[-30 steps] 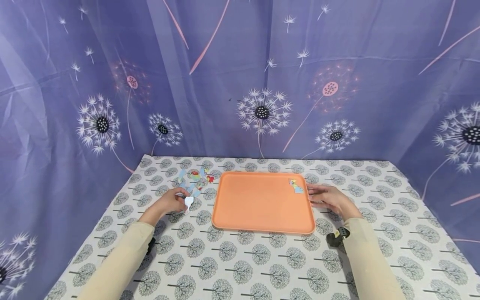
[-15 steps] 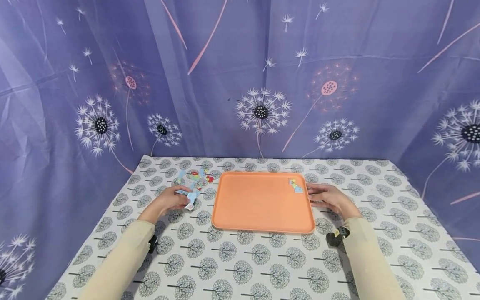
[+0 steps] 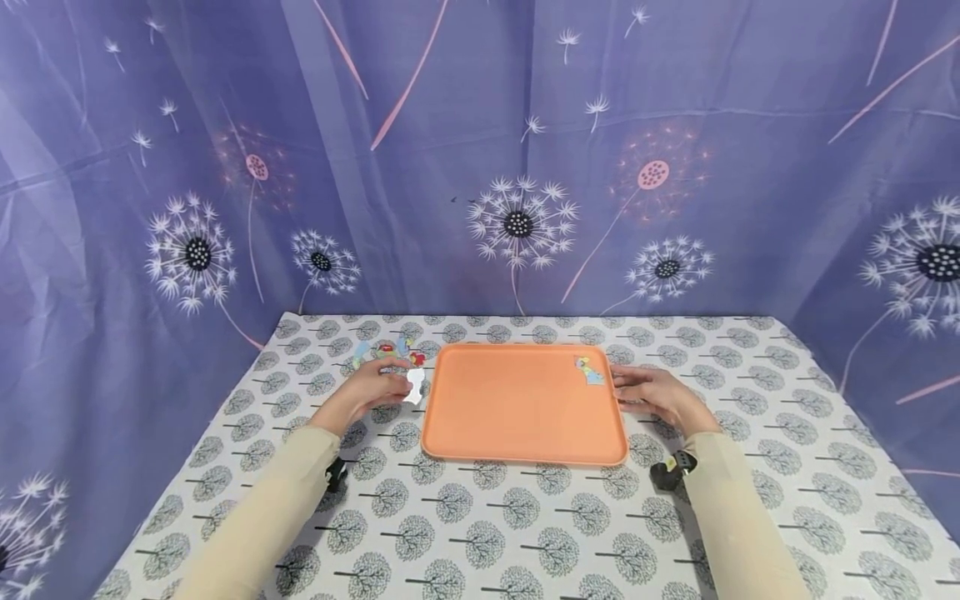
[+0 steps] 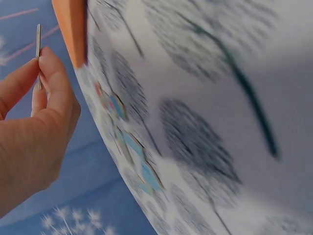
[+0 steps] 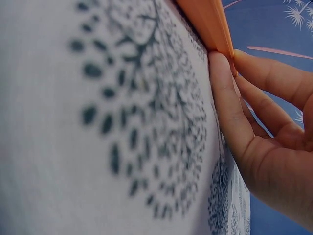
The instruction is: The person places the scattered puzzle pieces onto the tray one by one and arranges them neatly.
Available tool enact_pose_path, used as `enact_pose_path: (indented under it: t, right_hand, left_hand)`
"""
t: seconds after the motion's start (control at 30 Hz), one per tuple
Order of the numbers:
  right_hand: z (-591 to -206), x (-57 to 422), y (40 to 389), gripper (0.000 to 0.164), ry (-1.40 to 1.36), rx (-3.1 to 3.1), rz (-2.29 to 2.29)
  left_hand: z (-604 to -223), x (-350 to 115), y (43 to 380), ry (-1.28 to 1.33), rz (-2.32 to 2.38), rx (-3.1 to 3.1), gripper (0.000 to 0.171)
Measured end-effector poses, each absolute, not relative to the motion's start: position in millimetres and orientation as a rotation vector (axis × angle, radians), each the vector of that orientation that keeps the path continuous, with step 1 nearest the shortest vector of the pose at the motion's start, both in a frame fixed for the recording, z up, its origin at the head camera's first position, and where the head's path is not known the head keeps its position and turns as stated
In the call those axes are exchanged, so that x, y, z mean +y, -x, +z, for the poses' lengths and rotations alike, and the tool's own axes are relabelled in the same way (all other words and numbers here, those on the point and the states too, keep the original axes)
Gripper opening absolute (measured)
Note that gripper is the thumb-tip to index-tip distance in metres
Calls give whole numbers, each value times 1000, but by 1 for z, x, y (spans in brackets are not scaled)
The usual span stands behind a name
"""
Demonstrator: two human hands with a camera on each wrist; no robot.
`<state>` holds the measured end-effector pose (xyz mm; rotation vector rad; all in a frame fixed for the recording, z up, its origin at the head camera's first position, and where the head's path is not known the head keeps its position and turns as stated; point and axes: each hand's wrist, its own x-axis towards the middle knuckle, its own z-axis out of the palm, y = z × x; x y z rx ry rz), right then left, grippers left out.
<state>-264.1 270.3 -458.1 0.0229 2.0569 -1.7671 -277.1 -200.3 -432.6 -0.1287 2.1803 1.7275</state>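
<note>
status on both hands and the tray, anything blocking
Left hand pinches flat piece, left of orange tray. Right hand grips tray's right edge. Nothing visibly blocking.

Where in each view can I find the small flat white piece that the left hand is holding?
Head: the small flat white piece is slightly left of centre, pinched by the left hand.
Left wrist: near the upper left corner, seen edge-on.
Right wrist: not in this picture.
Shared landmark: the orange rectangular tray, right of the piece in the head view and at the top edge of both wrist views.
</note>
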Motion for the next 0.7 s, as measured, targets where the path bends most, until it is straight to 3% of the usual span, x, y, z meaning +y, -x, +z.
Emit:
enact_pose_path:
  t: [0.7]
  right_hand:
    - [-462,270,266,65,-54,2058,-1791]
  left_hand:
    - [-409,-121,295,66,1900,2081,47]
